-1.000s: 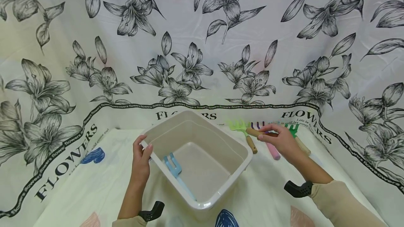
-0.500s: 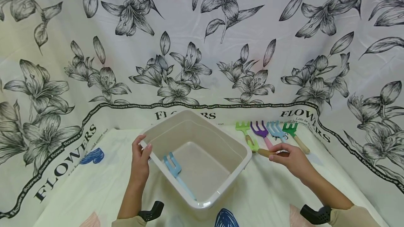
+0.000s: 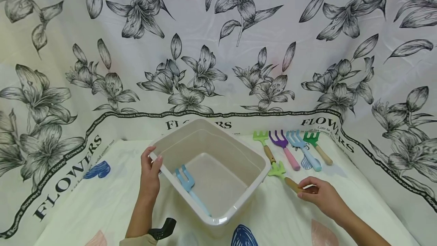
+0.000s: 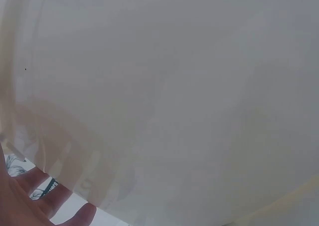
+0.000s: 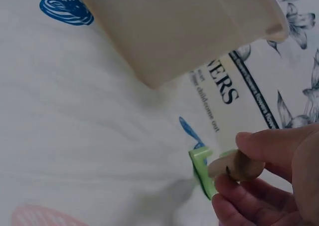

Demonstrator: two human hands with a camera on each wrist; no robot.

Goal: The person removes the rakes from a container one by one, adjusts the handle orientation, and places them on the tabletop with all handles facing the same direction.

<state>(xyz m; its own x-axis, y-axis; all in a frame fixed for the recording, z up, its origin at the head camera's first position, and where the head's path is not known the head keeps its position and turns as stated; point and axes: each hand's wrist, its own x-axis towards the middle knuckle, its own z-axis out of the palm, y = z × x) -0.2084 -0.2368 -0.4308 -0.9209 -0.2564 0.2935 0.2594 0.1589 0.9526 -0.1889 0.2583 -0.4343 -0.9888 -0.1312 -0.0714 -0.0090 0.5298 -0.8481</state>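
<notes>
My left hand (image 3: pixel 150 174) grips the left rim of a beige plastic basin (image 3: pixel 223 193), which stands tilted on the cloth. Its pale outer wall (image 4: pixel 164 96) fills most of the left wrist view. Inside the basin, a light blue hand fork (image 3: pixel 186 181) leans along the left side. To the right of the basin, my right hand (image 3: pixel 324 196) pinches the wooden handle end of a light green hand fork (image 3: pixel 293 185). That fork's green head points away, toward the basin's right corner. The right wrist view shows the handle's rounded end (image 5: pixel 244 167) between thumb and fingers.
Behind the right hand lies a row of small hand rakes: light green (image 3: pixel 261 136), purple with a pink handle (image 3: pixel 290 158), light blue (image 3: pixel 308 158) and dark green (image 3: pixel 322 154). A white flowered cloth (image 3: pixel 218 79) hangs behind the table.
My right hand has drawn the light green fork away from the row, toward me and to the right. Left hand and basin hold their place.
</notes>
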